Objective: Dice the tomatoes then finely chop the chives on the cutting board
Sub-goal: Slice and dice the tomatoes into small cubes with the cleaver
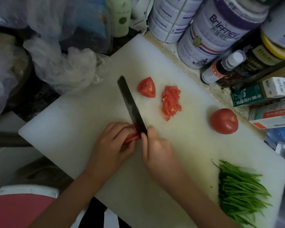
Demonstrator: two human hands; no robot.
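left hand [112, 142] grip curled on tomato piece [131, 137], right hand [156, 146] grip wrapped round knife [132, 104]; blade runs away from body, on the piece just right of left fingertips [121, 128].

The white tin [220, 35] with purple bands reads "Briffney".

On the cutting board [82, 112], a knife [130, 102] crosses a tomato piece [132, 137] at the near left, with a tomato wedge [146, 87] and diced tomato [171, 101] behind it. A whole tomato [224, 120] sits to the right, chives [240, 191] in the near right corner, tins [209, 35] and bottles [220, 69] behind the board.
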